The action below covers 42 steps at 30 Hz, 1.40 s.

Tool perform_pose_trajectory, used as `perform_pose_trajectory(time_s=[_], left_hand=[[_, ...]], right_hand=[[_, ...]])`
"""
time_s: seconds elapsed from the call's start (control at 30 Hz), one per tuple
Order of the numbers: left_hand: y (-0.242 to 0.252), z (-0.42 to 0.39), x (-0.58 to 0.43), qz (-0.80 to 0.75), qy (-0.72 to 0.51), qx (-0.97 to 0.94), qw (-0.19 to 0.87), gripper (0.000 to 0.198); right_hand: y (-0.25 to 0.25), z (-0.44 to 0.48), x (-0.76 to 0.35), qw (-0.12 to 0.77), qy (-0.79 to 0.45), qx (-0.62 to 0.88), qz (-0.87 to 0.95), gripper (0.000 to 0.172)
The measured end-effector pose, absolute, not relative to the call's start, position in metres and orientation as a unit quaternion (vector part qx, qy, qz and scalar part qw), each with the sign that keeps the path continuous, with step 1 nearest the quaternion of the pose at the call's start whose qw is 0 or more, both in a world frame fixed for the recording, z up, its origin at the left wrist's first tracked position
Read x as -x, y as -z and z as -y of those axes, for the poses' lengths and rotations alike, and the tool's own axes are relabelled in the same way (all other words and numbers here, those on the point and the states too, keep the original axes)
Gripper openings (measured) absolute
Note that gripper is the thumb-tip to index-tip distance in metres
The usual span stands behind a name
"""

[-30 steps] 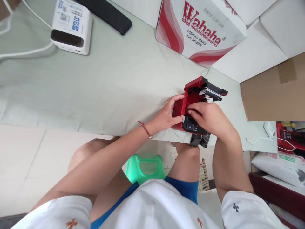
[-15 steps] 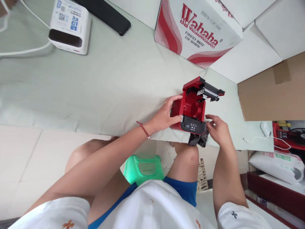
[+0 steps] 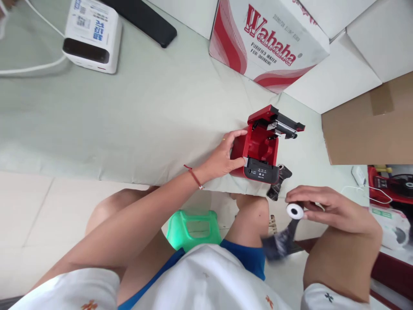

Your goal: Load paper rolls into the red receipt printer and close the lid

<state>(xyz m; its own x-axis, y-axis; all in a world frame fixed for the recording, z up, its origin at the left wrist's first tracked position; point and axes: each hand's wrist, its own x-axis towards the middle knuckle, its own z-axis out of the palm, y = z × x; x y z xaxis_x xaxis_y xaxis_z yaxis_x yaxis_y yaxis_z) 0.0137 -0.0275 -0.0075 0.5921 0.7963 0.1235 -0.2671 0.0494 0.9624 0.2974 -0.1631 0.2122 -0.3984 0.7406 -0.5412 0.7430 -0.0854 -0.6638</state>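
Note:
A red and black label printer (image 3: 237,157) rests near the front edge of the covered table, its lid (image 3: 285,122) raised and its red inside bare. My left hand (image 3: 226,157) grips the printer's left side, thumb at the front panel and fingers toward the back. My right hand (image 3: 318,206) pinches a small black roll (image 3: 294,211) with a white core, out in front of the table edge. From that roll hangs a dark tail (image 3: 279,245), blurred by motion. Touching or close to the printer's right side lies another black patterned roll (image 3: 280,178), its loose end over the edge.
A Wahaha water carton (image 3: 264,43) and white boxes stand at the back, a brown carton (image 3: 368,125) on the right. At the left are a white power bank (image 3: 92,36) with cables and a black bar (image 3: 142,19). A green stool (image 3: 193,228) is below.
My right hand has moved from the printer's right side toward my body and right, carrying a black roll. The second roll beside the printer now shows. My left hand and the printer have stayed put.

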Motion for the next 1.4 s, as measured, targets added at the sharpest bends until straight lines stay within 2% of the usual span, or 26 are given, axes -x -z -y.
perform_pose_trajectory(time_s=[0.07, 0.13, 0.2, 0.27, 0.53, 0.67, 0.8, 0.9, 0.97, 1.03, 1.1, 1.17, 1.2, 1.3, 1.4], left_hand=[[0.009, 0.027, -0.014, -0.230, -0.390, -0.569, 0.687, 0.077], [0.011, 0.027, -0.015, -0.227, -0.393, -0.568, 0.686, 0.075], [0.012, 0.027, -0.017, -0.229, -0.399, -0.569, 0.682, 0.076], [0.012, 0.027, -0.018, -0.231, -0.401, -0.571, 0.678, 0.077], [0.012, 0.026, -0.017, -0.226, -0.395, -0.577, 0.678, 0.078], [0.013, 0.026, -0.018, -0.227, -0.392, -0.579, 0.678, 0.078], [0.010, 0.027, -0.017, -0.236, -0.394, -0.578, 0.674, 0.077], [0.008, 0.028, -0.015, -0.232, -0.388, -0.578, 0.679, 0.076], [0.006, 0.028, -0.014, -0.232, -0.383, -0.579, 0.682, 0.076], [0.006, 0.027, -0.014, -0.237, -0.380, -0.579, 0.681, 0.077], [0.006, 0.028, -0.014, -0.243, -0.381, -0.579, 0.679, 0.079], [0.006, 0.028, -0.015, -0.246, -0.381, -0.579, 0.678, 0.079], [0.006, 0.029, -0.014, -0.247, -0.381, -0.578, 0.678, 0.079], [0.007, 0.030, -0.013, -0.241, -0.381, -0.579, 0.680, 0.080], [0.006, 0.030, -0.010, -0.223, -0.405, -0.581, 0.670, 0.077]], right_hand=[[-0.211, 0.155, -0.285, -0.058, 0.426, -0.590, -0.684, 0.033], [-0.194, 0.137, -0.267, -0.086, 0.303, -0.671, -0.671, 0.036], [-0.171, 0.114, -0.247, -0.030, 0.188, -0.722, -0.665, 0.044], [-0.151, 0.094, -0.231, -0.002, 0.141, -0.733, -0.665, 0.048], [-0.130, 0.061, -0.212, 0.079, 0.086, -0.756, -0.644, 0.055], [-0.122, 0.053, -0.211, 0.083, 0.088, -0.750, -0.650, 0.054], [-0.130, 0.063, -0.207, 0.031, 0.110, -0.724, -0.681, 0.056], [-0.149, 0.084, -0.205, -0.081, 0.109, -0.706, -0.695, 0.037], [-0.160, 0.095, -0.208, -0.198, 0.045, -0.699, -0.686, 0.033], [-0.163, 0.096, -0.217, -0.252, -0.053, -0.688, -0.678, 0.040], [-0.158, 0.088, -0.231, -0.211, -0.107, -0.684, -0.690, 0.055], [-0.150, 0.079, -0.245, -0.150, -0.090, -0.679, -0.713, 0.069], [-0.147, 0.077, -0.249, -0.131, -0.073, -0.679, -0.719, 0.071], [-0.148, 0.086, -0.251, -0.105, -0.050, -0.679, -0.724, 0.063], [-0.158, 0.112, -0.240, -0.081, -0.014, -0.676, -0.732, 0.048]])
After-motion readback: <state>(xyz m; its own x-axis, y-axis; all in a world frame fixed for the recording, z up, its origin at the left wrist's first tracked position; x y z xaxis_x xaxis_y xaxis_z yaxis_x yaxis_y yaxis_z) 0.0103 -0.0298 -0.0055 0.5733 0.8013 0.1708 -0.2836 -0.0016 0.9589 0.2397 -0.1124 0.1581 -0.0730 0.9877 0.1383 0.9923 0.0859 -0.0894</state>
